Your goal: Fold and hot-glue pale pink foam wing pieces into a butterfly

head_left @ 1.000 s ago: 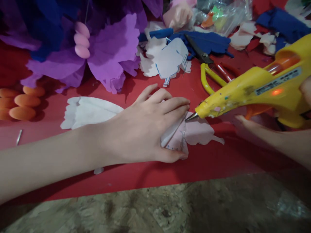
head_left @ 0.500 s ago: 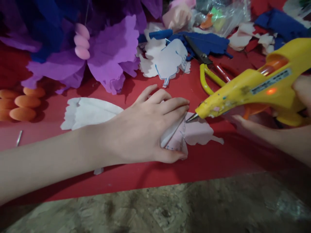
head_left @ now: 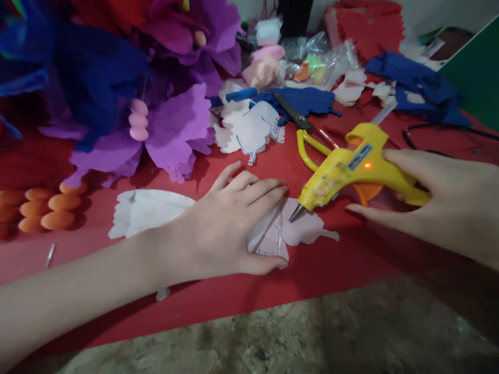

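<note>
My left hand (head_left: 224, 226) lies across a pale pink paper petal (head_left: 306, 228), holding it against the table with the fingers stretched and the thumb along its lower edge. A folded white flap shows between index finger and thumb. Along the petal runs a thin, shiny line of glue (head_left: 280, 228). My right hand (head_left: 448, 200) is closed round the handle of a yellow hot glue gun (head_left: 331, 179), whose orange light is lit. Its metal tip is close to the petal, right of the glue line; whether it touches, I cannot tell. Beneath my left forearm is a white petal (head_left: 152, 210).
Purple paper flowers (head_left: 175, 132) and pink oval pieces (head_left: 139, 120) stand at the back left. Orange oval pieces (head_left: 58, 210) lie at the left. Behind my hands are white cut-outs (head_left: 255, 124), yellow-handled scissors (head_left: 307, 145) and blue pieces (head_left: 413, 78). The red table (head_left: 218, 306) ends in front.
The view has tilted up, showing more of the table's back. The glue gun's tip has moved from the glue line to its right, with my right hand now further in view. My left hand stays on the petal.
</note>
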Demonstrator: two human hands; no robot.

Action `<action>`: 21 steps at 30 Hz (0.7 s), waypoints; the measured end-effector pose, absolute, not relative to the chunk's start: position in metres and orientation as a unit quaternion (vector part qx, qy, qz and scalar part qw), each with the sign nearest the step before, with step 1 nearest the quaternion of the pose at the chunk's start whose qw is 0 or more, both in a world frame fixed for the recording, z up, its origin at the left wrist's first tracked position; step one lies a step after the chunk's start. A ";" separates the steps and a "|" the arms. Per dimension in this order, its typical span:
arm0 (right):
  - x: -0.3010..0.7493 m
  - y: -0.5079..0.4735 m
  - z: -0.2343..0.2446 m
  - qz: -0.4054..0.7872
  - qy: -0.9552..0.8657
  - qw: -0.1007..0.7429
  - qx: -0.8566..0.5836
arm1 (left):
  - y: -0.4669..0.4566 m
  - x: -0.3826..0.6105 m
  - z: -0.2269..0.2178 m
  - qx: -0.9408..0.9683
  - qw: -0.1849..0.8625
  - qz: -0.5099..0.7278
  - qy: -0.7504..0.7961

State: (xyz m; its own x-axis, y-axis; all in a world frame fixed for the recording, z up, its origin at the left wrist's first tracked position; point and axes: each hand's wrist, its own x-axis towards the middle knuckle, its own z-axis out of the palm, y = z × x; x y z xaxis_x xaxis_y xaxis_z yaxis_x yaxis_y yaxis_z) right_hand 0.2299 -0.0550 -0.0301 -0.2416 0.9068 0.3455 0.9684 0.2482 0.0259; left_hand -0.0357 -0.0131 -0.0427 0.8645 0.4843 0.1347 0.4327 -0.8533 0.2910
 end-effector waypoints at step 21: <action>0.251 -0.036 -0.012 0.113 -0.653 0.255 -0.704 | -0.009 -0.052 0.004 0.934 0.066 0.157 0.313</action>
State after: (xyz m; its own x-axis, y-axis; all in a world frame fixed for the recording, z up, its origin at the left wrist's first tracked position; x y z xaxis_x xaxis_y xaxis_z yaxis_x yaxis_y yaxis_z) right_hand 0.2505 -0.0361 -0.0120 0.1205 0.9774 0.1739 0.8621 -0.0162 -0.5065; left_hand -0.0522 -0.0086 0.0044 0.7544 0.6060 0.2522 0.5643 -0.7951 0.2224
